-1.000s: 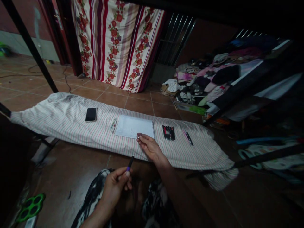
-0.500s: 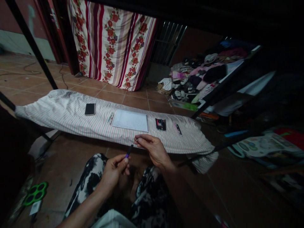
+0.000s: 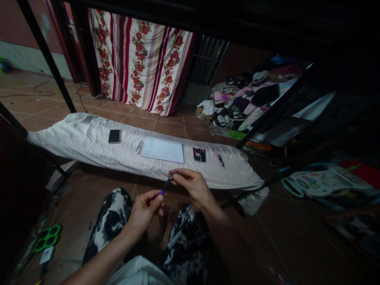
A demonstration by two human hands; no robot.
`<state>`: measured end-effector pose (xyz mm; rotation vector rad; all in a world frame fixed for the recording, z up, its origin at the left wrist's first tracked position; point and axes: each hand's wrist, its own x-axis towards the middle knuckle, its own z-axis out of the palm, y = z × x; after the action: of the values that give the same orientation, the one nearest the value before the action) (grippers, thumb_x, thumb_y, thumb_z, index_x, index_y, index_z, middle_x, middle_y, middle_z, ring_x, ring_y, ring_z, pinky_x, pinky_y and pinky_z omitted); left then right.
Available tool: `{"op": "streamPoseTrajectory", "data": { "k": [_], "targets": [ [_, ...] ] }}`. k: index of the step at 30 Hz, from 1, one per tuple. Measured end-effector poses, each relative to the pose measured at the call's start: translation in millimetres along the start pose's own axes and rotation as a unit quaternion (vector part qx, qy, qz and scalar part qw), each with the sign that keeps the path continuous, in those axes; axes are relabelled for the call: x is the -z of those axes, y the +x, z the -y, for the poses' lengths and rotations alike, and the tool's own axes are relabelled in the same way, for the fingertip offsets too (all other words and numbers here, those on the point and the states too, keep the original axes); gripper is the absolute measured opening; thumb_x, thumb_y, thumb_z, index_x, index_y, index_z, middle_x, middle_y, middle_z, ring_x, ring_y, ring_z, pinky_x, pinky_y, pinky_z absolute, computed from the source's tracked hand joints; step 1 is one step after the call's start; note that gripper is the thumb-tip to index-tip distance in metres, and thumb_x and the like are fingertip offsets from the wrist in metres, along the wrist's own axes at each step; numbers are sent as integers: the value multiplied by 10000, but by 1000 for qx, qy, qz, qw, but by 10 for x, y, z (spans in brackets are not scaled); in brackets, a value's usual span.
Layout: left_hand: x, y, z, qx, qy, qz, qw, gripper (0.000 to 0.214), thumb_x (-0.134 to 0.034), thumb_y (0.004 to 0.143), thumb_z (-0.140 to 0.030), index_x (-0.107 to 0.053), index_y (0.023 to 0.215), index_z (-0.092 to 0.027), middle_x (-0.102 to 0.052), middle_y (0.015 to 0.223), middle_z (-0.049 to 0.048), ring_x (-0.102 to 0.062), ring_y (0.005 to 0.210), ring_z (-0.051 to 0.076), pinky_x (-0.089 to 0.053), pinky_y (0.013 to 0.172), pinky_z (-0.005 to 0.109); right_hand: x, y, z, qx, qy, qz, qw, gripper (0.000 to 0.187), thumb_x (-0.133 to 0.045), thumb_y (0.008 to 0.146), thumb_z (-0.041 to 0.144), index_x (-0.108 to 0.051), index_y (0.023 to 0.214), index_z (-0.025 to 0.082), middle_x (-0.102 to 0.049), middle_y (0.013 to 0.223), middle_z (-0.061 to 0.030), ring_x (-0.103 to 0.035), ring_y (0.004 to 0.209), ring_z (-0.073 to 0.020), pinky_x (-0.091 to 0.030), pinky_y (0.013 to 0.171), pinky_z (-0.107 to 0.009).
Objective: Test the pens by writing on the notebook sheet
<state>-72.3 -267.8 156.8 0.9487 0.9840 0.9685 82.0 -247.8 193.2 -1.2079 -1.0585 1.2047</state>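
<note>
In the head view, the person's left hand (image 3: 148, 206) is clamped on a slim pen (image 3: 165, 185), dark with a purple section, on the near side of the spiral notebook (image 3: 162, 149). The pen's long axis runs on a slant, from the purple part by the left hand up and rightward to its dark end, which points away from the person, roughly toward the notebook's near right corner. The right hand (image 3: 191, 185), also on the notebook's near side, has its thumb and fingers drawn in close at that dark end; whether they clamp it one cannot tell. The notebook lies flat on a striped cloth (image 3: 89, 146), its long axis crossing the view and dipping slightly to the right, with the spiral binding on its right edge. Just left of the notebook lie slender pens (image 3: 139, 147), and farther left a dark phone (image 3: 114, 136). Near the notebook's right edge sits a set of mostly black pens (image 3: 199, 154) laid side by side; farther right, a pink-and-black pair (image 3: 220, 160) tilts with its lower end toward the right.
</note>
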Motion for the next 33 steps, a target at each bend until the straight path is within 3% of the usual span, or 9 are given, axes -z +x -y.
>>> {"op": "streamPoseTrajectory", "data": {
  "k": [17, 23, 30, 33],
  "targets": [
    [1, -64, 9, -24, 28, 15, 999, 358, -692, 600, -402, -683, 811, -113, -566, 514, -31, -492, 431, 79, -393, 467, 203, 28, -181, 96, 12, -64, 26, 998, 230, -716, 630, 341, -726, 812, 201, -712, 794, -32, -614, 652, -118, -502, 655, -261],
    [19, -67, 29, -35, 43, 16, 998, 328, -678, 606, -384, -680, 795, -116, -574, 525, -26, -496, 426, 82, -399, 457, 205, 49, -209, 180, 11, -118, 35, 992, 193, -693, 648, 318, -716, 781, 180, -684, 696, -17, -608, 635, -121, -496, 630, -250],
    [40, -107, 51, -102, 88, 33, 990, 256, -590, 716, -329, -677, 830, -117, -550, 588, -18, -500, 461, 83, -413, 479, 207, 59, -219, 168, 25, -134, 73, 988, 200, -665, 676, 342, -658, 774, 168, -643, 702, -3, -597, 642, -109, -489, 644, -235],
    [92, -124, 59, -155, 147, 44, 976, 230, -553, 764, -309, -688, 829, -135, -544, 642, -1, -533, 533, 105, -431, 507, 214, 65, -246, 182, 53, -194, 96, 975, 208, -618, 726, 370, -625, 767, 166, -618, 699, -2, -582, 632, -108, -476, 615, -226]
  ]
}}
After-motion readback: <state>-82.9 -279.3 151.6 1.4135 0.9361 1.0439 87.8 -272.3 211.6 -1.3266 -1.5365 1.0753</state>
